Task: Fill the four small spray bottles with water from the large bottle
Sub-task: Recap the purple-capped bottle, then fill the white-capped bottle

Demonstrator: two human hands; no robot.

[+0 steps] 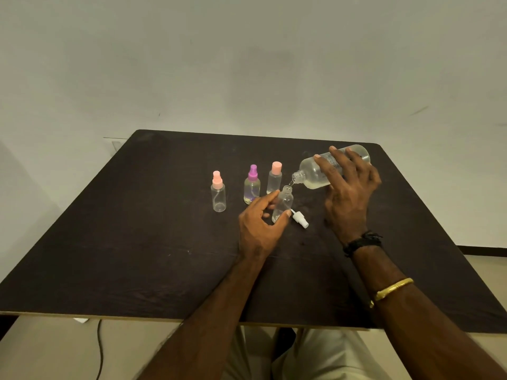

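My right hand grips the large clear bottle, tipped to the left with its open neck just above the mouth of an uncapped small bottle. A thin stream of water runs between them. My left hand holds that small bottle upright between thumb and fingers. Its white spray head lies on the table just to its right. Three capped small bottles stand behind and to the left: a pink-topped one, a purple-topped one holding liquid, and a pink-capped one.
All of this sits on a dark wooden table in front of a plain wall. A cable hangs below the table's near edge at the left. My knees show under the front edge.
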